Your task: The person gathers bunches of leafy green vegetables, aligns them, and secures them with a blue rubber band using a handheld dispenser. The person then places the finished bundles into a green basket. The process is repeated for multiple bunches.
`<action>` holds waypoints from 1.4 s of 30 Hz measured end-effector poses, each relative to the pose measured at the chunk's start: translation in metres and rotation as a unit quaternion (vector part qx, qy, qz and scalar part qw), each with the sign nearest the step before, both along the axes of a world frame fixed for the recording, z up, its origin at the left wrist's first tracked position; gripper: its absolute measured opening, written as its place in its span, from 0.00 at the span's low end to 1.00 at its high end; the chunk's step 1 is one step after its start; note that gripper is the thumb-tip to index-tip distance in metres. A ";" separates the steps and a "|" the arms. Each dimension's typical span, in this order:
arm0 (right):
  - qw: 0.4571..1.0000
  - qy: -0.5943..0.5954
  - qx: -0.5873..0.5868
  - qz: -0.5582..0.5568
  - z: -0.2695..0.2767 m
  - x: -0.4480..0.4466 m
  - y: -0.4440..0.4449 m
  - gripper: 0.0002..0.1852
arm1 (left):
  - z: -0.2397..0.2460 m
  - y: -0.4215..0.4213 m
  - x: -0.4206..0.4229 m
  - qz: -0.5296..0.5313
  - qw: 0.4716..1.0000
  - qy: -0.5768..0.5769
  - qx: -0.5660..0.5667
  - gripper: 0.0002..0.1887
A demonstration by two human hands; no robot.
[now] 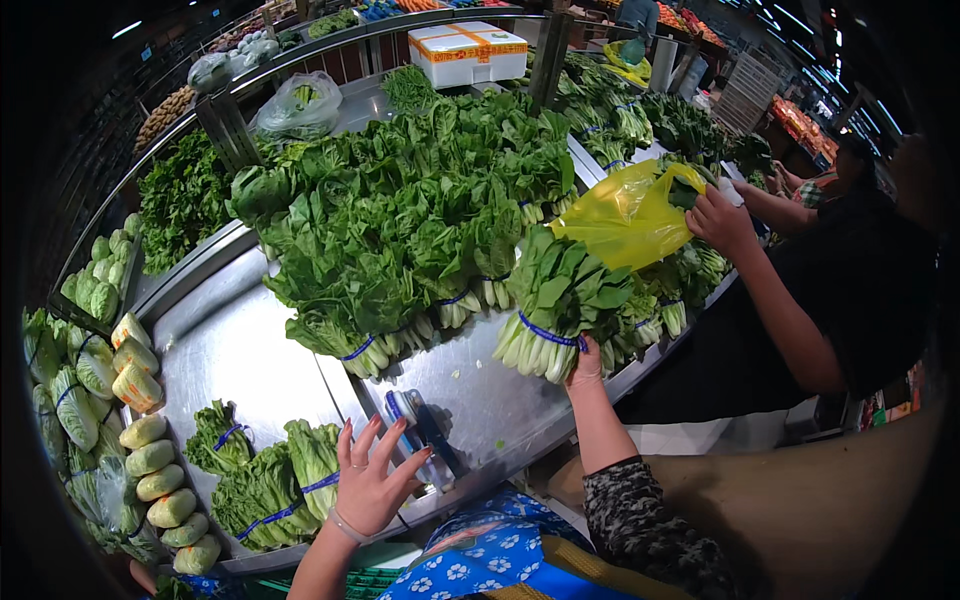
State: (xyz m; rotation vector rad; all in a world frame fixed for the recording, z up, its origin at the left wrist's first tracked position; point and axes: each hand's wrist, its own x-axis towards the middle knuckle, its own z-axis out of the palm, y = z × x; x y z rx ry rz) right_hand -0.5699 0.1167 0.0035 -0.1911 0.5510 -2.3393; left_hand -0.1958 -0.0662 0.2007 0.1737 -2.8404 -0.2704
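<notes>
My right hand point(587, 361) grips a bunch of leafy greens point(551, 315) bound with blue tape, at the counter's right part. Just behind it, another person's hand point(721, 221) holds a yellow plastic bag point(622, 214). My left hand point(379, 476) is raised with fingers spread, holding nothing; a bracelet is on its wrist. Beneath its fingers stands a tape dispenser with blue tape point(424, 427). Left of that hand lie taped bundles of leafy lettuce point(262, 495). A large heap of leafy greens point(397, 202) fills the middle of the metal counter point(247, 322).
Wrapped cabbage pieces point(171, 508) line the left edge beside napa cabbages point(75, 412). Metal posts and rails border the back, near a white foam box point(469, 52) and a clear bag of greens point(300, 105). A person in black point(847, 300) stands close on the right.
</notes>
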 end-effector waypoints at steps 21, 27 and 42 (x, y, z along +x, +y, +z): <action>0.522 0.592 0.607 -0.090 -0.026 -0.144 -0.111 0.54 | -0.052 -0.008 -0.043 0.213 0.955 -0.018 0.208 0.26; 0.547 0.535 0.640 -0.064 -0.025 -0.130 -0.125 0.48 | -0.048 0.010 -0.030 0.236 0.944 0.001 0.232 0.24; 0.916 0.347 0.166 0.114 0.135 0.156 -0.101 0.38 | -0.027 0.055 0.078 0.297 0.903 0.207 0.231 0.22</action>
